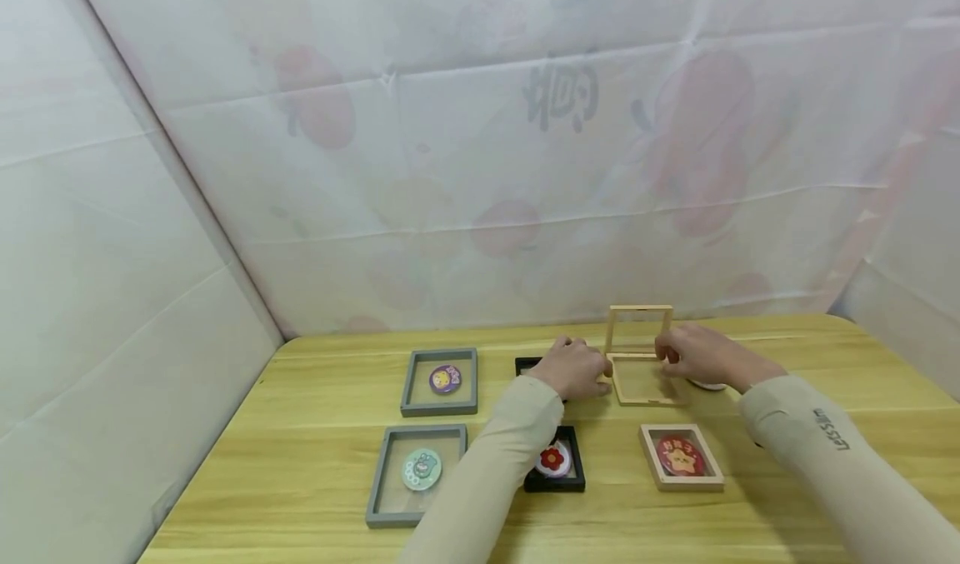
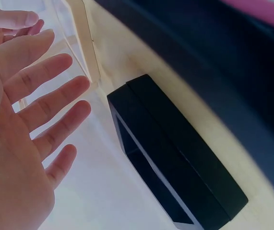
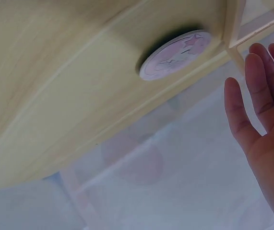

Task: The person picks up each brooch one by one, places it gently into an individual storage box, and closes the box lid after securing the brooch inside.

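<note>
A light wooden display frame (image 1: 640, 403) lies at the back with its lid (image 1: 640, 307) standing upright. My left hand (image 1: 572, 370) is at its left side, and the left wrist view shows those fingers (image 2: 50, 106) fairly straight and spread. On the frame's other side is my right hand (image 1: 701, 356), close to the hinge edge, with its fingers (image 3: 259, 86) loosely extended. Whether either hand touches the frame cannot be made out. Beside the frame lies a round pink-and-white badge (image 3: 177, 53), partly covered by the right hand in the head view.
A black frame (image 2: 175, 153) sits by my left hand. Nearer stand another black frame with a flower badge (image 1: 553, 460) and a wooden frame with a red badge (image 1: 681, 456). Two grey frames hold a purple badge (image 1: 445, 379) and a green badge (image 1: 422, 469). Fabric walls (image 1: 450, 172) enclose the table.
</note>
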Demonstrator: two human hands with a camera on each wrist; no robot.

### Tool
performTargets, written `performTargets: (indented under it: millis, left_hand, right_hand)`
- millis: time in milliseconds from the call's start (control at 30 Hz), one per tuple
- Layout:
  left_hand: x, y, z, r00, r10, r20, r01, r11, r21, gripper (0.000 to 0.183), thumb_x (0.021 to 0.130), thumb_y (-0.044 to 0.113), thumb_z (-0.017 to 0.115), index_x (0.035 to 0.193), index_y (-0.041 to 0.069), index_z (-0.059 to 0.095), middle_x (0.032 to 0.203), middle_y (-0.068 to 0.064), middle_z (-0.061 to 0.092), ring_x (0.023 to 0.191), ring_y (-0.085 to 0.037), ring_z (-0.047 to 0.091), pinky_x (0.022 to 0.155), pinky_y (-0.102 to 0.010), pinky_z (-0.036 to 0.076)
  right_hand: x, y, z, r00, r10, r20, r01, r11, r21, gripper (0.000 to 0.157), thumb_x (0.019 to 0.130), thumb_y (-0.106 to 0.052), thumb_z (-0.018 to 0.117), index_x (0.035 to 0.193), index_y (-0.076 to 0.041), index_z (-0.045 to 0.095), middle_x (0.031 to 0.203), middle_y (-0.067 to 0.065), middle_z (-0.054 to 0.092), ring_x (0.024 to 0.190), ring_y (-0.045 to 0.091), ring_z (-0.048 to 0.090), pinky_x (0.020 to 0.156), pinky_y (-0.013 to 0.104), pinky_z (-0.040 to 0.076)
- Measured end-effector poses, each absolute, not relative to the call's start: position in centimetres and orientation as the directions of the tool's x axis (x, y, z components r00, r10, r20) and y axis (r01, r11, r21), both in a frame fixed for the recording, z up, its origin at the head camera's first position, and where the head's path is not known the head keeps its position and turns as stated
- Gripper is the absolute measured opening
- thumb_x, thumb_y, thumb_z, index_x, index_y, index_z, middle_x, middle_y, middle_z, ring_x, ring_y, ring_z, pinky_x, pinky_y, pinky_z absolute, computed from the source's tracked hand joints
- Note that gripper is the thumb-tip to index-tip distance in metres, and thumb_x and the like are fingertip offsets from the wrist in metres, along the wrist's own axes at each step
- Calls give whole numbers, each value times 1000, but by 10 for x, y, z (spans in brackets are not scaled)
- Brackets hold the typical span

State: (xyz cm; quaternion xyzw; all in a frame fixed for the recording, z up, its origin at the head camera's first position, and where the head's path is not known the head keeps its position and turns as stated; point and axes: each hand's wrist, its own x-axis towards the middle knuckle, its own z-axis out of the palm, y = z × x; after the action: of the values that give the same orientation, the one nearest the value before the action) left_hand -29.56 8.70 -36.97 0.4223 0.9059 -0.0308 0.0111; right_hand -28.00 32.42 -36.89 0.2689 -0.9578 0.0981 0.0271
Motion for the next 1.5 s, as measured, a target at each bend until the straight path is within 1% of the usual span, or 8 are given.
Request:
performTargets:
  millis: [567, 867, 967, 1100, 1233, 1300, 1433, 1500]
  left_hand:
    - [-295, 94, -372, -652, 751, -106, 758, 648, -67, 31, 99, 45, 64, 128, 36, 70, 127, 22, 64, 113, -6, 52, 101, -28, 31]
    - [-293, 92, -374, -656, 746, -114, 755, 650, -85, 31, 100, 44, 63, 129, 36, 69, 129, 22, 63, 113, -6, 52, 102, -28, 32]
    - [-292, 92, -375, -651, 751, -110, 759, 643, -103, 31, 100, 46, 62, 130, 38, 69, 130, 22, 62, 116, -6, 52, 103, -28, 32]
    - [-291, 91, -376, -650, 752, -109, 760, 641, -107, 31, 101, 46, 61, 130, 39, 68, 136, 23, 58, 121, -6, 50, 105, -29, 33]
    - [-289, 90, -376, -649, 753, -107, 760, 645, -74, 24, 102, 42, 62, 123, 38, 71, 125, 24, 64, 116, -5, 53, 103, -28, 34]
    - [-287, 91, -377, -647, 755, -105, 763, 643, -70, 21, 102, 39, 62, 120, 37, 73, 113, 23, 69, 110, -5, 55, 100, -28, 36]
    - [-285, 95, -376, -648, 754, -103, 761, 644, -77, 20, 102, 36, 62, 118, 34, 74, 104, 20, 72, 99, -3, 60, 99, -28, 38]
    - [-284, 98, -376, -655, 748, -110, 755, 651, -77, 17, 102, 35, 62, 112, 32, 76, 97, 17, 72, 88, -2, 61, 101, -29, 40]
  right_hand:
    - [-282, 348, -373, -874, -474, 111, -486, 854, -183, 11, 85, -8, 75, 83, -5, 65, 77, -4, 56, 68, 11, 50, 61, 37, 46]
    - [-278, 356, -378, -897, -429, 108, -442, 874, -202, 17, 86, -10, 73, 94, 3, 67, 93, 11, 67, 84, 31, 64, 73, 51, 53]
    - [-277, 360, -384, -904, -410, 124, -427, 883, -194, 17, 86, -11, 72, 96, 3, 67, 93, 12, 65, 82, 30, 62, 73, 51, 53]
    - [-278, 366, -392, -908, -397, 135, -416, 892, -175, 25, 81, -15, 79, 95, 3, 67, 91, 12, 62, 80, 29, 60, 73, 51, 52]
    - [-277, 371, -397, -907, -402, 126, -419, 893, -167, 39, 74, -18, 85, 98, 7, 67, 92, 17, 64, 83, 35, 63, 76, 55, 52]
    - [-277, 373, -398, -911, -396, 113, -411, 896, -169, 43, 74, -18, 85, 101, 9, 66, 93, 20, 65, 84, 37, 63, 76, 55, 52]
    - [-276, 376, -400, -925, -370, 84, -379, 906, -190, 44, 74, -17, 85, 103, 9, 65, 91, 16, 66, 80, 31, 62, 71, 51, 52]
    - [-275, 377, -401, -928, -364, 82, -373, 907, -195, 44, 75, -17, 85, 103, 9, 65, 91, 15, 65, 79, 28, 61, 69, 49, 51]
